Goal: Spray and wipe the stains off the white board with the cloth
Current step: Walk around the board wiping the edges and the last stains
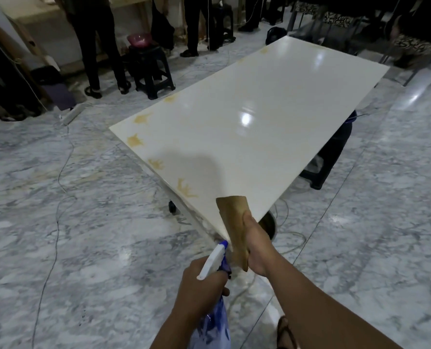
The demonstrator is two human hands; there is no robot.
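White board (247, 127), propped flat on dark stools, yellow stains (186, 190) along left edge. Left hand (199, 285) gripping spray bottle (213, 260), nozzle aimed boardward for spraying. Right hand (256, 248) clutching brown cloth (233, 217), draped over near corner, probably ready for wiping.

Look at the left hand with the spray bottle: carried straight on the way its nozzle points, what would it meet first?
Probably the board's near corner, by the cloth in the right hand. The left hand aims the bottle there; depth is unclear.
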